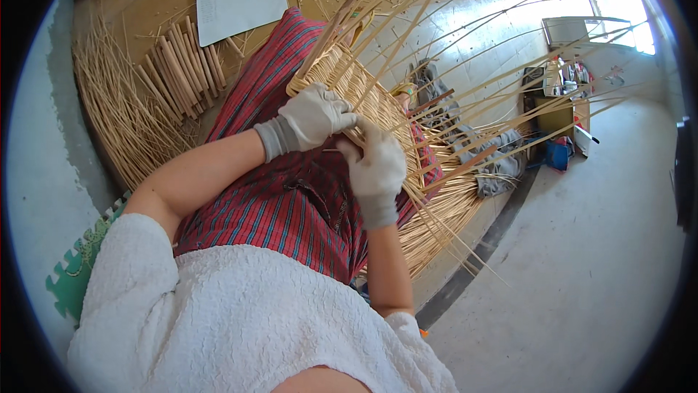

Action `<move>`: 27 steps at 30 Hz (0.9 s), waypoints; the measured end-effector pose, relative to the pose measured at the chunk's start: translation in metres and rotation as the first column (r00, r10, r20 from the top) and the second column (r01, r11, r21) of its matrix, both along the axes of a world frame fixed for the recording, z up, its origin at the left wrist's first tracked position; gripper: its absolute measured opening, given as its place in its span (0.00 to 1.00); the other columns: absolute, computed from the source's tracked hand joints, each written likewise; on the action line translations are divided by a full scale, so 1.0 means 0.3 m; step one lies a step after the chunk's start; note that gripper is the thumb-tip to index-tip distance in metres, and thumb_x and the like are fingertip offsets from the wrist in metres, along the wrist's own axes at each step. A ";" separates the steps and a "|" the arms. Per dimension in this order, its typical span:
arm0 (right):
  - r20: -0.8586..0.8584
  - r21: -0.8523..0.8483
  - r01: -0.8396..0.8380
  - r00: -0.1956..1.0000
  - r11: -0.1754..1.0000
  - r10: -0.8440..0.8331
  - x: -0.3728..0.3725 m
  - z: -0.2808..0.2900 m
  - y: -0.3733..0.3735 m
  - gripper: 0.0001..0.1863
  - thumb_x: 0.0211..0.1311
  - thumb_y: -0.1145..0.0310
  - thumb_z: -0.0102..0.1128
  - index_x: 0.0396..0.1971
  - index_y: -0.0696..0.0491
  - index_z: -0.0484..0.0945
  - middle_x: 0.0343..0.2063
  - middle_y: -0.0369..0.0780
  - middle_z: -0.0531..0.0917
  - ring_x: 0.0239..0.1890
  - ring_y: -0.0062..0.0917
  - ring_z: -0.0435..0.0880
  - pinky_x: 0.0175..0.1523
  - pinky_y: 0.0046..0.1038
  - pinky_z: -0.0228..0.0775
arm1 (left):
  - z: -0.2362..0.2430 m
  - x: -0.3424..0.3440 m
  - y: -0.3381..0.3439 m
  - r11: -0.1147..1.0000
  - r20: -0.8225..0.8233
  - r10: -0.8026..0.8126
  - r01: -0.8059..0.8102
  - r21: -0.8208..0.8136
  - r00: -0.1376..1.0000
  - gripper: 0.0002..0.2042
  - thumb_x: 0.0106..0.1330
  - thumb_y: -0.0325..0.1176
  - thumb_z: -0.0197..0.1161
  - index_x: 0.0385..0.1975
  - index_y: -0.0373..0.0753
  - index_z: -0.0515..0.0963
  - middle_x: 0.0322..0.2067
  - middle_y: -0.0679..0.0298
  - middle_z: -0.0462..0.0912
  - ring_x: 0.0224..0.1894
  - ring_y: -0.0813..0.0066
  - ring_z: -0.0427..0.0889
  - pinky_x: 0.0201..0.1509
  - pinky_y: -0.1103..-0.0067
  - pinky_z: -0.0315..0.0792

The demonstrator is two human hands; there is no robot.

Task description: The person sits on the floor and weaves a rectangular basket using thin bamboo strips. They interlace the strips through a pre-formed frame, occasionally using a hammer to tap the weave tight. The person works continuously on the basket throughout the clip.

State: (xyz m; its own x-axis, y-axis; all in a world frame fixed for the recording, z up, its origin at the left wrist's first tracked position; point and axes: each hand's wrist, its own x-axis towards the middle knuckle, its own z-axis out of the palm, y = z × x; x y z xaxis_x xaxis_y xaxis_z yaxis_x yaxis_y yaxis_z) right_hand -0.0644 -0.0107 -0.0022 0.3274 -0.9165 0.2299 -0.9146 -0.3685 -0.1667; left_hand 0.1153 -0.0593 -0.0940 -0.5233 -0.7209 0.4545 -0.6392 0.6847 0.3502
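A partly woven wicker basket (351,77) in pale golden cane rests on my lap, with long loose strands fanning out to the upper right. Both of my hands wear whitish knit gloves with grey cuffs. My left hand (314,118) is closed on the basket's near edge, fingers curled toward the right. Close beside it, my right hand (378,165) is closed with bent fingers around a wicker strand at the same edge. The fingertips of both hands nearly meet, and the exact grip is partly hidden. Flat wooden stakes (331,29) stick out from the weave.
A red striped cloth (251,211) covers my lap. Bundled cane (120,113), a row of wooden sticks (182,69) and a white sheet (242,11) lie to the left. More cane (436,229) lies at right, near grey cloth (502,167). A blue container (558,154) stands farther off.
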 end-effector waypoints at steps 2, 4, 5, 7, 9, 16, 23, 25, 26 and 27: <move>-0.074 -0.055 0.008 0.997 0.998 -0.012 -0.055 -0.053 0.043 0.19 0.62 0.59 0.72 0.51 0.48 0.84 0.35 0.39 0.84 0.36 0.36 0.83 0.43 0.40 0.74 | 0.051 0.009 -0.017 0.984 0.052 -0.077 0.068 0.165 0.996 0.18 0.65 0.38 0.66 0.55 0.51 0.84 0.49 0.67 0.88 0.52 0.66 0.87 0.56 0.67 0.75; -0.109 -0.136 -0.005 0.994 0.991 -0.010 -0.074 -0.047 0.080 0.19 0.62 0.59 0.71 0.51 0.47 0.85 0.36 0.38 0.83 0.37 0.35 0.82 0.42 0.40 0.73 | 0.108 0.014 -0.040 0.938 0.071 -0.169 0.138 0.318 0.983 0.22 0.60 0.39 0.71 0.57 0.51 0.83 0.49 0.67 0.89 0.55 0.63 0.86 0.57 0.66 0.76; -0.101 -0.189 -0.031 0.995 0.981 0.012 -0.056 -0.025 0.095 0.18 0.63 0.59 0.70 0.52 0.47 0.85 0.36 0.38 0.83 0.37 0.35 0.82 0.41 0.40 0.72 | 0.129 0.022 -0.054 0.906 0.070 -0.205 0.163 0.390 0.976 0.25 0.57 0.39 0.74 0.58 0.50 0.83 0.50 0.66 0.88 0.56 0.62 0.86 0.57 0.65 0.77; -0.167 -0.109 -0.009 0.986 0.994 -0.010 -0.042 -0.026 0.162 0.18 0.63 0.59 0.70 0.52 0.47 0.85 0.36 0.36 0.83 0.37 0.34 0.81 0.39 0.39 0.71 | 0.180 0.026 -0.092 0.797 0.100 -0.307 0.198 0.570 0.946 0.34 0.50 0.43 0.81 0.61 0.48 0.81 0.51 0.65 0.88 0.59 0.57 0.84 0.60 0.62 0.78; -0.006 0.158 0.175 0.984 0.972 -0.176 0.006 -0.076 0.248 0.21 0.62 0.60 0.73 0.54 0.48 0.85 0.39 0.36 0.84 0.40 0.38 0.84 0.42 0.40 0.76 | 0.263 0.032 -0.100 0.784 0.219 -0.373 0.181 0.594 0.902 0.33 0.54 0.46 0.80 0.62 0.47 0.80 0.52 0.63 0.88 0.59 0.58 0.84 0.60 0.63 0.79; 0.971 0.049 0.379 0.199 0.924 -0.133 -0.101 -0.019 0.131 0.19 0.73 0.78 0.61 0.61 0.59 0.74 0.56 0.43 0.81 0.57 0.27 0.82 0.64 0.30 0.74 | 0.174 0.033 -0.063 0.845 0.091 -0.215 0.139 0.516 0.972 0.17 0.71 0.46 0.66 0.55 0.47 0.81 0.39 0.56 0.90 0.43 0.53 0.89 0.47 0.60 0.80; 0.452 -0.379 0.091 0.887 0.921 0.098 -0.028 0.067 -0.381 0.35 0.67 0.82 0.56 0.76 0.55 0.66 0.66 0.50 0.74 0.68 0.41 0.72 0.74 0.40 0.62 | 0.202 -0.094 -0.024 0.870 0.099 0.031 -0.075 0.487 0.995 0.12 0.74 0.43 0.58 0.49 0.52 0.84 0.34 0.55 0.89 0.39 0.52 0.89 0.44 0.57 0.78; 0.495 -0.362 0.044 0.856 0.931 0.152 0.106 0.100 -0.273 0.32 0.71 0.78 0.56 0.75 0.56 0.68 0.66 0.46 0.75 0.62 0.35 0.77 0.68 0.37 0.67 | 0.165 -0.077 -0.044 0.891 0.118 0.084 -0.127 0.435 0.990 0.11 0.73 0.43 0.58 0.47 0.53 0.86 0.35 0.56 0.90 0.40 0.54 0.89 0.45 0.58 0.78; 0.478 -0.385 0.065 0.867 0.921 0.138 0.103 0.118 -0.191 0.32 0.71 0.77 0.58 0.74 0.54 0.69 0.63 0.45 0.78 0.60 0.32 0.78 0.68 0.37 0.68 | 0.159 -0.075 -0.048 0.879 0.081 0.097 -0.123 0.461 0.992 0.11 0.72 0.42 0.58 0.46 0.52 0.86 0.34 0.56 0.90 0.39 0.53 0.89 0.44 0.57 0.78; 0.463 -0.394 0.080 0.878 0.915 0.122 0.083 0.121 -0.096 0.31 0.71 0.76 0.61 0.74 0.53 0.70 0.60 0.44 0.80 0.58 0.30 0.79 0.67 0.36 0.68 | 0.158 -0.064 -0.061 0.858 0.046 0.116 -0.124 0.498 0.992 0.10 0.71 0.41 0.59 0.45 0.51 0.85 0.33 0.56 0.90 0.38 0.52 0.89 0.43 0.57 0.77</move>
